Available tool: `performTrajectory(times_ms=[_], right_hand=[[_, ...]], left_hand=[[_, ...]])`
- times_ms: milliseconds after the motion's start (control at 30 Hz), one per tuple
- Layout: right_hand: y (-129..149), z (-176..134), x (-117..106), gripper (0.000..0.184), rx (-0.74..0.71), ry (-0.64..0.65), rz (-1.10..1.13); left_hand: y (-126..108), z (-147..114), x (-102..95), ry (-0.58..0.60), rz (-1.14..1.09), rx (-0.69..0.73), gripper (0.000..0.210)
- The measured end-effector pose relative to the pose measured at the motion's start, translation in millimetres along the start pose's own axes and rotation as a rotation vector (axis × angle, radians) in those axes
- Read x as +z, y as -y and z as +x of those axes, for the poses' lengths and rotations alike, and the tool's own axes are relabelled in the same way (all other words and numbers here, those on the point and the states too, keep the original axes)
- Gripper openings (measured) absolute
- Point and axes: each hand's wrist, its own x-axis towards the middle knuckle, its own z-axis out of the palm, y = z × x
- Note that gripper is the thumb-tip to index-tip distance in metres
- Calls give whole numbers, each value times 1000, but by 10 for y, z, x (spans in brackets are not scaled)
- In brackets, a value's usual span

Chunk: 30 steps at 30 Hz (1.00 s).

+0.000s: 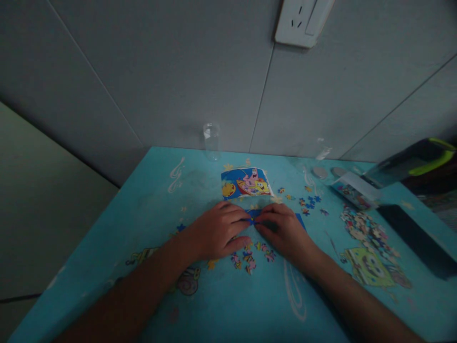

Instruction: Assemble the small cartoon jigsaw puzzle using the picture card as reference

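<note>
My left hand (pixel 225 228) lies over the middle of the table, its fingertips on a strip of blue jigsaw puzzle (pixel 254 214) and its thumb apart from the fingers. Facing it, my right hand (pixel 283 225) pinches a small blue puzzle piece (pixel 253 221) at the strip's near edge. Both hands cover much of the strip. Just beyond them is a printed reference picture (pixel 246 183) with cartoon figures on blue. Loose multicoloured puzzle pieces (pixel 249 259) are scattered below my hands. More loose blue pieces (pixel 312 202) lie to the right of the picture.
A clear plastic jar (pixel 212 142) stands by the wall. To the right are round lids (pixel 320 172), a printed card (pixel 353 193), a heap of puzzle pieces (pixel 367 231), a long dark object (pixel 417 240) and a clear container with a green edge (pixel 403 164).
</note>
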Motion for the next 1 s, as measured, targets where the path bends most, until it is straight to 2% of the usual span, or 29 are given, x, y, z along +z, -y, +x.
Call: performTrajectory(times_ms=[200,533,700,1000], right_hand=[[4,-22,15,24,4,-21,-34],[2,-6,49,22,76,26,42],[86,-8,19,34,87,44,-13],[249,-8,6,22,173,-2,-17]], left_hand=[[-5,5,10,4,3,-6,36],[-12,1,-2,-12,-4,-3,31],[-31,22,8,-38,33,-4,29],[-15,15,55,-88,69,20,25]])
